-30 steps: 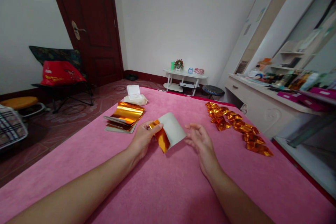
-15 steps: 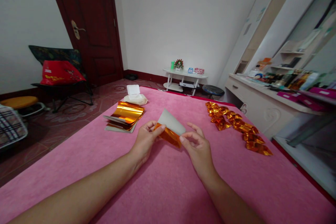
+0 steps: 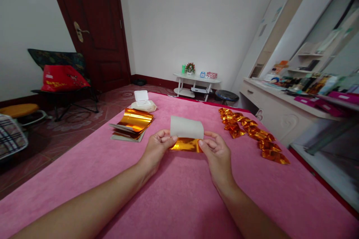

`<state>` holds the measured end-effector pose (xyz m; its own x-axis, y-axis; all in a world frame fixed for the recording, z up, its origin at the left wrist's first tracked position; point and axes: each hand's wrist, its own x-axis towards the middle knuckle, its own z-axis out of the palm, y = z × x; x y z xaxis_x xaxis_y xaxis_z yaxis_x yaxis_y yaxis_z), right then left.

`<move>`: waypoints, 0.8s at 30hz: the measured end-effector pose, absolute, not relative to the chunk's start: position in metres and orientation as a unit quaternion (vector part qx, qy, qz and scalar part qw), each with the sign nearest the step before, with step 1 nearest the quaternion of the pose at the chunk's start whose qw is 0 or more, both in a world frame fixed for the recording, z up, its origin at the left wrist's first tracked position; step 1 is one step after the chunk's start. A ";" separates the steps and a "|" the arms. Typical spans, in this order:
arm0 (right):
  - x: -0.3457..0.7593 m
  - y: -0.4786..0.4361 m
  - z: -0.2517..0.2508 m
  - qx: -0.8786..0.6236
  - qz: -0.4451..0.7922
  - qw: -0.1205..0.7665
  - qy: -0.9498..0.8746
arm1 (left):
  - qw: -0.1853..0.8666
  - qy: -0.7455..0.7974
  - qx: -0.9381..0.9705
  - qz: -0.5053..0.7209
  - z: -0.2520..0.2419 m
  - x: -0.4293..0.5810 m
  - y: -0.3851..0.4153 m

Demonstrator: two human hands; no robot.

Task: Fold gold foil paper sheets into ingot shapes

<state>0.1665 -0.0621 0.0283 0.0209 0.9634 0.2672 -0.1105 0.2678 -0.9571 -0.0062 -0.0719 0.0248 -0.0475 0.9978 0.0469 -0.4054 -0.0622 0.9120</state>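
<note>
Between my hands is a sheet of gold foil paper (image 3: 186,127), its grey back curving up and its near edge folded over to show a shiny gold strip. My left hand (image 3: 159,145) pinches the left end of that fold, thumb on top. The right end is pinched by my right hand (image 3: 214,149), also with the thumb on the gold. A stack of gold foil sheets (image 3: 137,121) lies on the pink cloth to the left. Over to the right, several folded gold foil pieces (image 3: 249,130) lie in rows.
A pink cloth (image 3: 168,201) covers the table. Behind the stack sits an open-lidded pack of wipes (image 3: 143,104). A white dresser (image 3: 280,108) crowded with bottles stands along the right. Farther back are a small white table (image 3: 196,77) and a round stool (image 3: 226,96).
The foil paper has turned from slanted to nearly level, with the gold fold now facing me. My right hand has shifted right and its raised fingers have closed on the right end.
</note>
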 end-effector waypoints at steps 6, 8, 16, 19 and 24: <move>0.168 -0.062 0.030 -0.403 0.448 0.606 -0.519 | 0.491 0.400 0.460 0.622 0.031 -0.005 -0.076; 0.168 -0.061 0.027 -0.423 0.449 0.605 -0.503 | 0.455 0.405 0.502 0.615 0.031 -0.006 -0.076; 0.172 -0.053 0.021 -0.461 0.499 0.595 -0.431 | 0.355 0.352 0.730 0.466 0.034 -0.013 -0.084; 0.171 -0.054 0.022 -0.461 0.512 0.589 -0.423 | 0.365 0.378 0.705 0.477 0.029 -0.009 -0.082; 0.174 -0.055 0.022 -0.468 0.425 0.577 -0.518 | 0.484 0.463 0.558 0.490 0.026 -0.007 -0.072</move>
<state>0.1739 -0.0549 0.0221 0.1032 0.9745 0.1993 -0.0059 0.2010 -0.9796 -0.0070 -0.0724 0.0256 0.0908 0.9910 0.0982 0.0414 -0.1023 0.9939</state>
